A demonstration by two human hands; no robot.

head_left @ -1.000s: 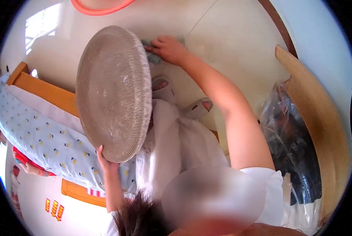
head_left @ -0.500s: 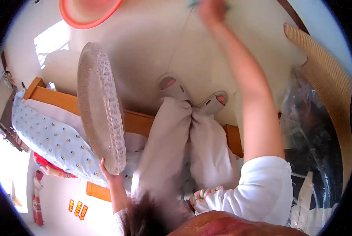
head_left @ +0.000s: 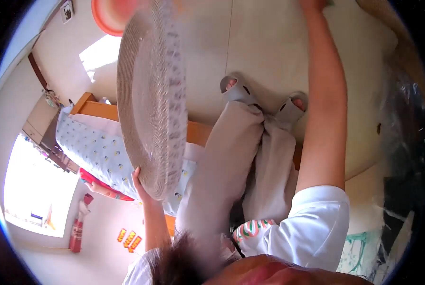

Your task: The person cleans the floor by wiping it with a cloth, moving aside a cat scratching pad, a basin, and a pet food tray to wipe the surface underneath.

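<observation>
My left hand (head_left: 143, 187) grips the lower rim of a large round cat scratcher (head_left: 131, 95) of coiled cardboard, thumb on its near face. The scratcher stands on edge, tilted, with a grey printed pattern along its side. My right arm reaches far forward, and my right hand (head_left: 313, 4) is cut off by the top edge of the view. A small bit of something green (head_left: 330, 3) shows beside it; the fingers are hidden.
A red-rimmed round basin (head_left: 98, 21) lies on the floor behind the scratcher. At the left is a bed with a blue patterned cover (head_left: 91, 142) and wooden frame (head_left: 103, 110). Clear plastic wrapping (head_left: 409, 109) stands at the right. My slippered feet (head_left: 238, 90) are on the floor.
The view has shifted. The scratcher now looks larger and sits farther right, still in my left hand. My right hand has moved to the right and partly out of view.
</observation>
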